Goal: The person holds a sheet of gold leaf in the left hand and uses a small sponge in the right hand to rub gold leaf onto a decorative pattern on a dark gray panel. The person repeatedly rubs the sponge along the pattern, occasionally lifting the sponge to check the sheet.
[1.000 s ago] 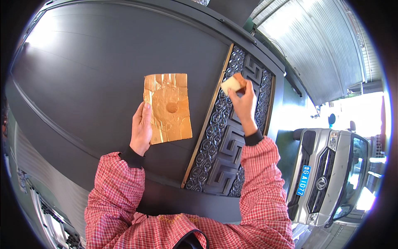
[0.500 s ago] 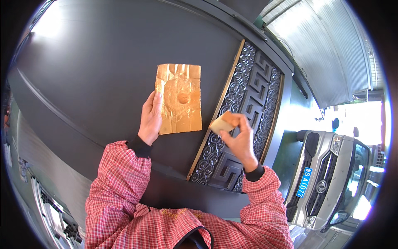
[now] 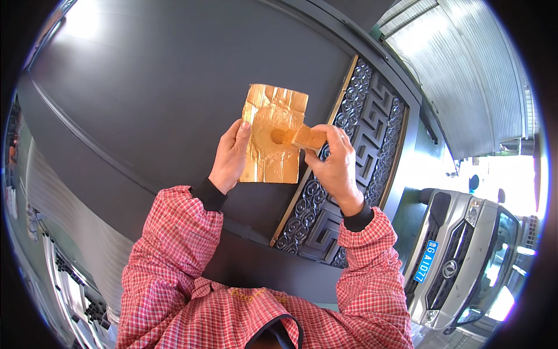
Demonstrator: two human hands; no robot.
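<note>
My left hand point(image 3: 231, 152) grips the left edge of a flat piece of cardboard point(image 3: 270, 163) coated in shiny gold paint, thumb on its face. A small darker pool of gold lies near the middle of that face. Between the fingers and thumb of my right hand point(image 3: 339, 166) is a small sponge block point(image 3: 309, 138), its gold-stained face showing. The sponge's left end meets or overlaps the cardboard's right edge, beside the pool. Behind both hands is a dark grey door panel point(image 3: 174, 87) with an ornamental relief strip point(image 3: 366, 134) edged in gold trim point(image 3: 317, 148).
A silver vehicle point(image 3: 459, 262) with a blue plate is at the right. Corrugated sheeting point(image 3: 465, 64) rises at the upper right. Stacked metal profiles point(image 3: 70, 291) lie at the lower left, beside a pale wrapped surface point(image 3: 70, 203).
The cardboard has shifted right in the picture. My right hand has moved up and left, turning the sponge so its gold-stained face shows and bringing it to the cardboard.
</note>
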